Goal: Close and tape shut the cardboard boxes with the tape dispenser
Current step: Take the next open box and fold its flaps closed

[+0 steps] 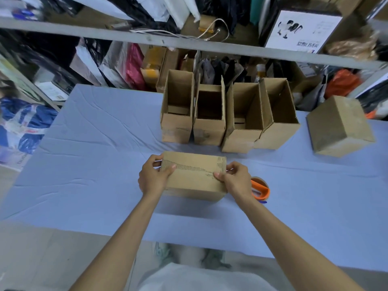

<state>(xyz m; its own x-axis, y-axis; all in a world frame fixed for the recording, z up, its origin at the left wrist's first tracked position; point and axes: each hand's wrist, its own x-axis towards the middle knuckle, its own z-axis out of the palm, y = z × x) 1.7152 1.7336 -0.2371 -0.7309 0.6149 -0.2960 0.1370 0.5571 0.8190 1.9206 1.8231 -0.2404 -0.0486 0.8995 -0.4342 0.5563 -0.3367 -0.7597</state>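
A closed cardboard box (194,178) is held just above the blue table (94,164), near its front edge. My left hand (154,178) grips the box's left end, thumb on top. My right hand (234,178) grips its right end, thumb on the top face. An orange tape dispenser (261,189) with a brown roll lies on the table just right of my right hand, partly hidden by it. Several open cardboard boxes (210,114) stand in a row behind. One closed box (339,127) sits at the far right.
Metal shelves (189,44) crammed with bags, boxes and cables rise behind the table. Bags lie on the floor at the left. The table's front edge runs just above my feet.
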